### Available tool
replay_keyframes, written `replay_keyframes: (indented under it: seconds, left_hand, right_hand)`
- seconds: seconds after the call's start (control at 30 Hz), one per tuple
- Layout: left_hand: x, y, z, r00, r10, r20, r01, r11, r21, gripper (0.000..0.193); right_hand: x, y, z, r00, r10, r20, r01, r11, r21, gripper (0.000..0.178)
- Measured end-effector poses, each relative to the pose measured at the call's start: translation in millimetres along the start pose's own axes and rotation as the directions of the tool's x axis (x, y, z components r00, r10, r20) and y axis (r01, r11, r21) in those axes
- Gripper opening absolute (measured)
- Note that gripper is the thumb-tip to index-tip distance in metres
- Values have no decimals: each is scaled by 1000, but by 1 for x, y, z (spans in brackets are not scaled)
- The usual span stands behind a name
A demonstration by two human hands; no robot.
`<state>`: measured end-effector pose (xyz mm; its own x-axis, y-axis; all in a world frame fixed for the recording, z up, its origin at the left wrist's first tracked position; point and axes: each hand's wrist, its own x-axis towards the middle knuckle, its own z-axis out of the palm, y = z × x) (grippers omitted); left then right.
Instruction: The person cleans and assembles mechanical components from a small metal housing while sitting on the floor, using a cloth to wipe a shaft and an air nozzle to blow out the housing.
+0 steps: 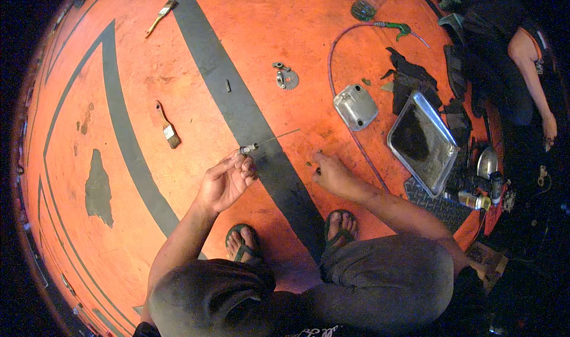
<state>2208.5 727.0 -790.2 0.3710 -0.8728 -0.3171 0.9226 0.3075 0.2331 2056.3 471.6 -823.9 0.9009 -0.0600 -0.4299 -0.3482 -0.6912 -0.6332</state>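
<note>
Metal part (pixel 248 149) in the left hand (pixel 227 185), pale lettering (pixel 323 331) on dark clothing (pixel 386 277).

Mechanical workshop, as I read it remotely. Evidence: orange painted floor (pixel 196 123), dark-striped and stained. Ahead-left of the left hand (pixel 225 187): two paintbrushes (pixel 168 129). Ahead, between both hands: one toothed metal disc (pixel 289 80). Ahead-right of the right hand (pixel 333 173): hose (pixel 330 70) with green nozzle gun (pixel 404 29); metal casing (pixel 356 107). Farther right of that hand: metal tray (pixel 438 166), dark patch inside; tread-patterned mat (pixel 448 216); can (pixel 473 200) beside it.
</note>
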Motion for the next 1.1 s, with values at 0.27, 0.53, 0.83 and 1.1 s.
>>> replay_keyframes:
  seconds: [0.27, 0.53, 0.83, 1.1]
  left_hand:
    - [0, 0, -3, 1000, 7, -18, -6, 1000, 21, 16]
    - [3, 2, -3, 1000, -1, -13, 0, 1000, -15, 16]
    - [1, 1, 1, 999, 11, -38, -10, 1000, 8, 16]
    - [0, 2, -1, 999, 8, -35, -7, 1000, 19, 16]
  right_hand:
    - [9, -9, -17, 977, 134, 168, -193, 891, 412, 21]
    - [8, -12, -47, 918, -25, 395, -358, 376, 855, 29]
    - [8, 0, -45, 926, 47, 375, -355, 444, 822, 32]
    - [12, 4, -32, 950, 164, 267, -313, 518, 796, 22]
